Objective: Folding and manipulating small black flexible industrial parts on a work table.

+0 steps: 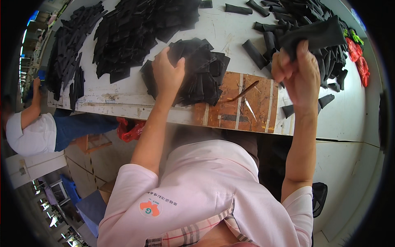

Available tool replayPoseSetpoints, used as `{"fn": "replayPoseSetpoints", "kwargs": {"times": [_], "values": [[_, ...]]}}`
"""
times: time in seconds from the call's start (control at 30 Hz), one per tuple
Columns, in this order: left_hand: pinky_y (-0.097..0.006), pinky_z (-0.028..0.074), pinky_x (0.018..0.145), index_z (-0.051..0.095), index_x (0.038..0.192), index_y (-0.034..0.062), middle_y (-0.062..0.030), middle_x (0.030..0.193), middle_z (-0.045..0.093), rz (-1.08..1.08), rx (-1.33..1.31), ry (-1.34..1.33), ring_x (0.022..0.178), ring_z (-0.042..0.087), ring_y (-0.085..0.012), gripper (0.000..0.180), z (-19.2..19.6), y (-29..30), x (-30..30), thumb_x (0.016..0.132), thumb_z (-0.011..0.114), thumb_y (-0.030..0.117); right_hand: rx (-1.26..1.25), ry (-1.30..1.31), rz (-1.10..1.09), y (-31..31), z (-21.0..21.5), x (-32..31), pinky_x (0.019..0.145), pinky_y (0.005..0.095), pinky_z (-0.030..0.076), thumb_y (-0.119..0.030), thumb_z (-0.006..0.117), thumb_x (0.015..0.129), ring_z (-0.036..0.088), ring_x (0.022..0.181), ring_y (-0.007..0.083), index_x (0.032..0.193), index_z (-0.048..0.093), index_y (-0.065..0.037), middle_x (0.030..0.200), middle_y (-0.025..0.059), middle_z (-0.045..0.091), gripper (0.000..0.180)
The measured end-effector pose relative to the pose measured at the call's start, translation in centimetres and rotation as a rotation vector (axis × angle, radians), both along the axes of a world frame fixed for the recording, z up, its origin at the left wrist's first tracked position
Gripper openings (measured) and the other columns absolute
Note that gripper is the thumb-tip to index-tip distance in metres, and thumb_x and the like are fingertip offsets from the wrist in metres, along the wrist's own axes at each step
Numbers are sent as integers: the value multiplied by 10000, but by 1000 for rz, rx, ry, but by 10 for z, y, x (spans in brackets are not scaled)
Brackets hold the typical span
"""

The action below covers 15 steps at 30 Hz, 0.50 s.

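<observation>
My left hand [168, 74] rests at the near pile of flat black fabric pieces [201, 72], thumb and fingers spread; its fingertips are partly hidden against the dark cloth. Held up at the right, my right hand [299, 76] pinches a black fabric tube [314, 38] between thumb and fingers, above a heap of similar rolled pieces [335, 61]. Between my hands lies a brown wooden board [230, 88] at the table's front edge. On it are a slim curved brown stick [246, 90] and a narrow white sliver [250, 109].
Larger stacks of black pieces [123, 41] and narrow black strips [68, 45] cover the table's left side. Red plastic bags [361, 66] lie at the far right. Another person [33, 129] works at the left, near a red bag [129, 128] below the table edge.
</observation>
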<state>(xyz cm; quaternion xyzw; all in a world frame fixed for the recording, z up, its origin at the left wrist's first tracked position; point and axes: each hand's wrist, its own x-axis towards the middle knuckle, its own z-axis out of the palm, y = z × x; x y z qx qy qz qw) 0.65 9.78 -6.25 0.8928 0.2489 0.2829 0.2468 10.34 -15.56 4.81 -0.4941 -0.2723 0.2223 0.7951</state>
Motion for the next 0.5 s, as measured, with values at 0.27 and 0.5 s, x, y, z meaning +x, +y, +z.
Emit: {"fn": "replayPoseSetpoints", "kwargs": {"times": [0.27, 0.5], "values": [[-392, 433, 634, 597, 807, -10, -182, 766, 587, 17, 110, -17, 718, 565, -332, 144, -12, 35, -10, 764, 541, 116, -556, -244, -347, -6, -35, -83, 498, 200, 353, -312, 463, 889, 450, 555, 74, 797, 563, 18, 592, 1, 479, 357], [-218, 442, 655, 595, 860, -7, -23, 786, 601, -484, -1633, -5, 707, 549, -88, 109, 57, -41, -66, 818, 527, 68, -207, 281, 44, 29, -56, -117, 685, 232, 463, -390, 651, 741, 514, 746, 106, 1097, 489, 8, 871, 52, 536, 557]]}}
